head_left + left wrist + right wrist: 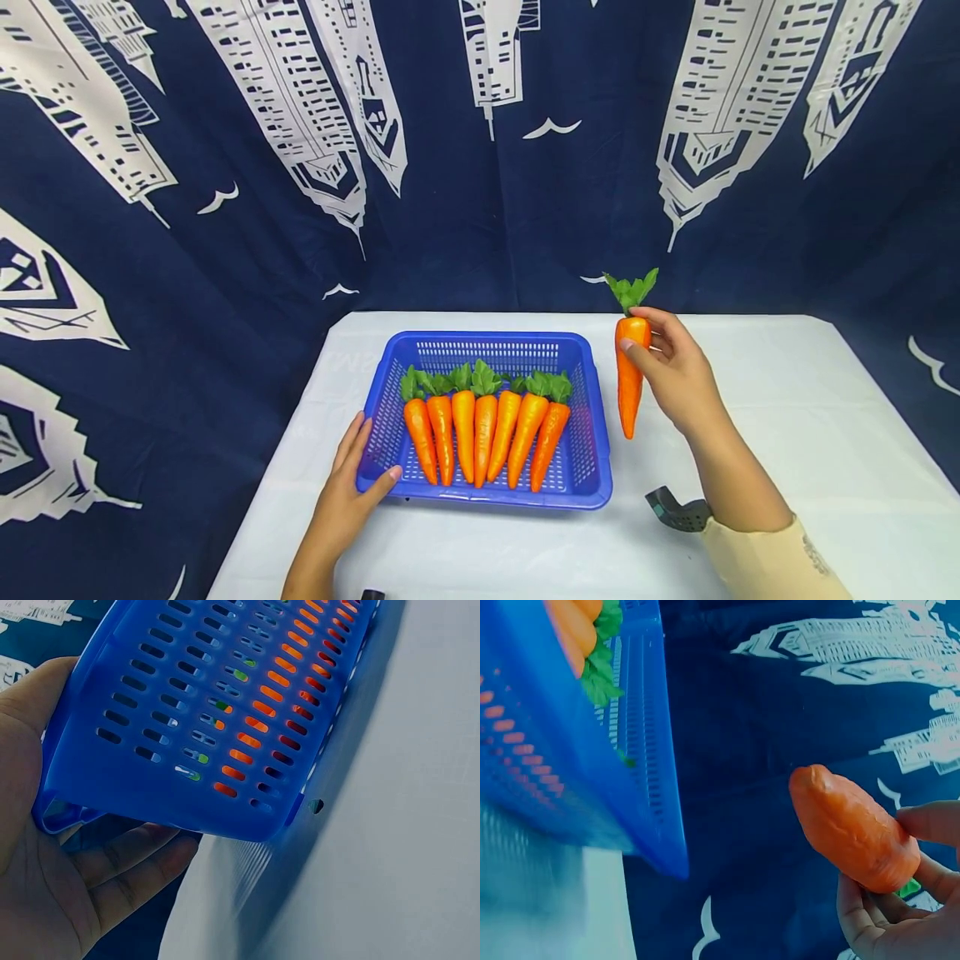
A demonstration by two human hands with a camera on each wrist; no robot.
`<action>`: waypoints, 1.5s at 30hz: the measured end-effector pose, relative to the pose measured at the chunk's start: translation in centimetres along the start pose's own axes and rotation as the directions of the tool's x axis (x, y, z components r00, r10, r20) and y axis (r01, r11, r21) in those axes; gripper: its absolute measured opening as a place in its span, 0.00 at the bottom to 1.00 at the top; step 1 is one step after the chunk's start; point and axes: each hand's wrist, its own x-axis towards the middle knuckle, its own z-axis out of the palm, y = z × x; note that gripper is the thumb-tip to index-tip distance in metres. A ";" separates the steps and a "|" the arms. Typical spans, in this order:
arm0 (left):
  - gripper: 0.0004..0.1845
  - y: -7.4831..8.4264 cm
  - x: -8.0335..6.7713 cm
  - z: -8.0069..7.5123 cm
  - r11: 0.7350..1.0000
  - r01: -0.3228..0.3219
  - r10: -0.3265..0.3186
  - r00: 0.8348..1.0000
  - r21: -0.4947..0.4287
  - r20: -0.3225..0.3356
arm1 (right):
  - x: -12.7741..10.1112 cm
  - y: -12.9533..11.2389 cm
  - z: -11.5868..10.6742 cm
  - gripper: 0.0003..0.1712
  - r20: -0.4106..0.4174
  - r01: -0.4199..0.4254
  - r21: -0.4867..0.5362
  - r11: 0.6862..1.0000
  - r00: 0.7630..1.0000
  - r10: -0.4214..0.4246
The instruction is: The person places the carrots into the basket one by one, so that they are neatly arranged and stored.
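Right hand [675, 371] raised, pinching upright carrot [630, 375], left hand [348, 492] gripping blue basket [581, 492] corner

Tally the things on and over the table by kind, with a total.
Carrots in the blue basket: 7, such as this one
Carrot held up beside the basket by the right hand: 1
Baskets, gripped at the corner by the left hand: 1
Total: 9

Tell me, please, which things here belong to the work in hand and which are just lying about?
In use:
- carrot, gripped by the right hand
- blue basket, its corner held by the left hand
- seven carrots lying in the basket

Lying about:
- white tablecloth
- dark blue printed backdrop
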 end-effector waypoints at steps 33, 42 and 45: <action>0.47 -0.2 0.0 0.1 1.000 -0.002 0.002 1.000 -0.011 -0.011 | 4.3 -2.2 9.6 0.22 0.171 0.084 0.182 0.980 0.978 -0.115; 0.47 -0.1 0.0 0.0 1.000 -0.012 0.012 1.000 -0.019 -0.009 | 5.2 -1.1 12.5 0.20 0.233 0.023 0.146 0.989 0.971 -0.057; 0.47 -0.1 0.0 0.0 1.000 -0.010 0.010 1.000 -0.018 -0.006 | 5.3 -0.5 13.2 0.20 0.269 0.020 0.111 0.994 0.962 -0.049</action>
